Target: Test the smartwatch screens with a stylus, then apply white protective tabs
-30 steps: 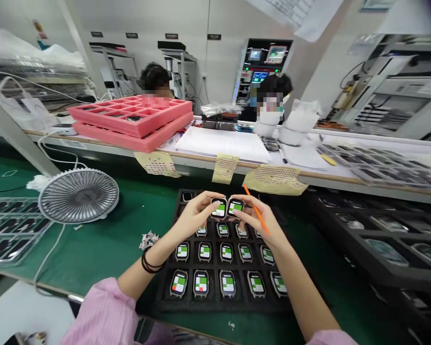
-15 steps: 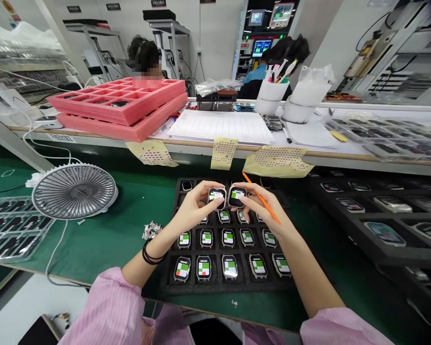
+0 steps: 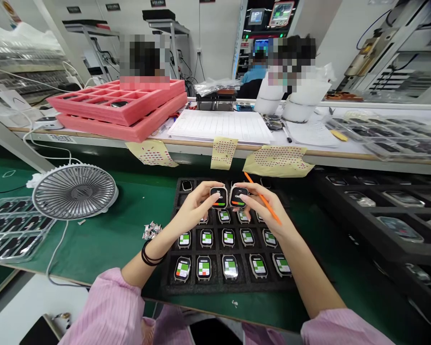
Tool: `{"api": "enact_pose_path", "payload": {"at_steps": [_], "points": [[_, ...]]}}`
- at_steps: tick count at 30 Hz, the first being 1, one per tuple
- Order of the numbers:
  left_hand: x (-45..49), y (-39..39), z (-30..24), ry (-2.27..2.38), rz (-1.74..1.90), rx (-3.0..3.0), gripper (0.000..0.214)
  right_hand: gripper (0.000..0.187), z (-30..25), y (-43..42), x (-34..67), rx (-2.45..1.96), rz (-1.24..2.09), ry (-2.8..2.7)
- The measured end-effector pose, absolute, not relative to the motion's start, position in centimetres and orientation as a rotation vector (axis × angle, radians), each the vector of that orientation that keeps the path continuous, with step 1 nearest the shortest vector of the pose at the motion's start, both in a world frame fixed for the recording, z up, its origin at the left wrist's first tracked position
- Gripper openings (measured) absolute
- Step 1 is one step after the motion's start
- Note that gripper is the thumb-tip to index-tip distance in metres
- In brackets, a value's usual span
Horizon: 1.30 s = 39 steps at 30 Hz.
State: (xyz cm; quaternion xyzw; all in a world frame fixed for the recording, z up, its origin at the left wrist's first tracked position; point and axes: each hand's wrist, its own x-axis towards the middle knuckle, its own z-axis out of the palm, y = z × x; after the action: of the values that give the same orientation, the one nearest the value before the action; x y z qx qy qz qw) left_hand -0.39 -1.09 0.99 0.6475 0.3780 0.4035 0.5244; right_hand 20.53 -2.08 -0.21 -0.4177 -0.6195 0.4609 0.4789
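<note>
Two square smartwatch bodies without straps are held side by side above a black foam tray. My left hand is closed on the left smartwatch, its thumb on the screen. My right hand grips the right smartwatch, thumb likewise on the glass. An orange stick, pen-like, is also tucked in my right hand. Both screens are dark with a red and green bar low down. Below, rows of lit watches lie in the tray's compartments, showing green and white screens.
At the left stand a grey fan and a clear tray of dark parts. Small white scraps lie beside the foam tray. More black trays are stacked right. A shelf edge with pink foam trays crosses ahead.
Both held screens have switched from green and white blocks to dark with a red and green bar. The thumbs have shifted slightly on the glass; the hands stay nearly in place.
</note>
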Motion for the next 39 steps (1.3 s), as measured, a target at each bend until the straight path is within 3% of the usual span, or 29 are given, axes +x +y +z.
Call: {"api": "enact_pose_path", "payload": {"at_steps": [11, 30, 39], "points": [[-1.0, -1.2, 1.4, 0.677, 0.934, 1.364, 0.037, 0.031, 0.1, -2.2, 20.7, -0.946, 1.257, -1.430], [-0.6, -0.7, 0.4, 0.863, 0.974, 1.665, 0.047, 0.039, -0.6, -1.8, 20.8, -0.936, 1.205, -1.562], [-0.4, -0.7, 0.5, 0.854, 1.013, 1.620, 0.034, 0.037, -0.6, -1.7, 20.8, -0.966, 1.177, -1.559]]}}
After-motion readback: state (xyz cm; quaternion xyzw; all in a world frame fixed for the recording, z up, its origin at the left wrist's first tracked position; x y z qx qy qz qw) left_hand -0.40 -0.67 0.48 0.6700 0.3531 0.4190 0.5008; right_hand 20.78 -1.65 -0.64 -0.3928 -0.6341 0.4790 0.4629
